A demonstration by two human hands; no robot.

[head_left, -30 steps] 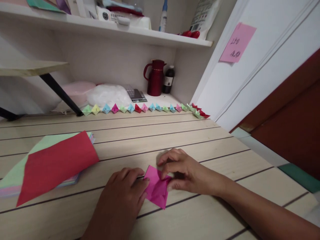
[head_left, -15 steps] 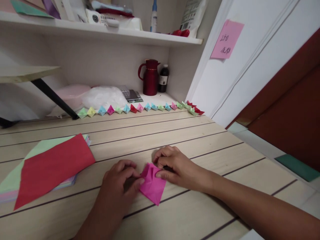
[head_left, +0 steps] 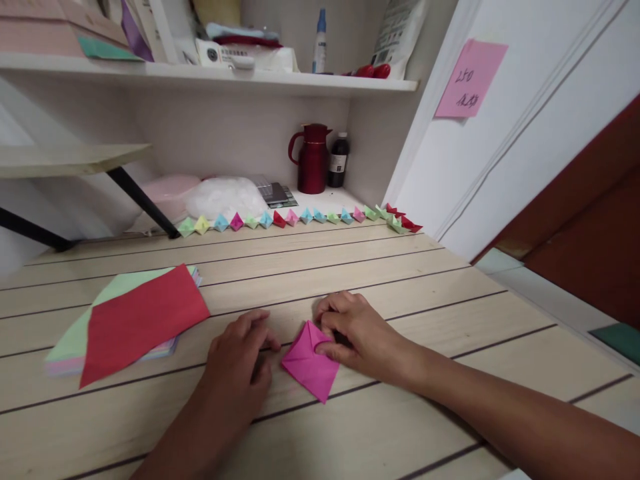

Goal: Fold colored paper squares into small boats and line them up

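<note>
A folded pink origami paper (head_left: 311,373), roughly diamond-shaped, lies on the wooden tabletop between my hands. My right hand (head_left: 353,330) grips its right corner, the thumb on top and the curled fingers behind. Just left of the paper, my left hand (head_left: 243,360) rests apart from it, fingers loosely bent and separated, holding nothing. To the left lies a red sheet of paper (head_left: 145,320) on a stack of coloured paper (head_left: 67,350), with light green uppermost.
Small folded paper boats (head_left: 236,221) in several colours line the table's back edge. Behind them, a shelf holds a dark red jug (head_left: 313,160), a dark bottle (head_left: 339,160) and a white plastic bag (head_left: 227,200). A small raised stand (head_left: 75,160) is at the left.
My left hand has let go of the pink paper and moved slightly left. The paper's top fold lies flatter, with my right hand still on it. The camera view has shifted a little left.
</note>
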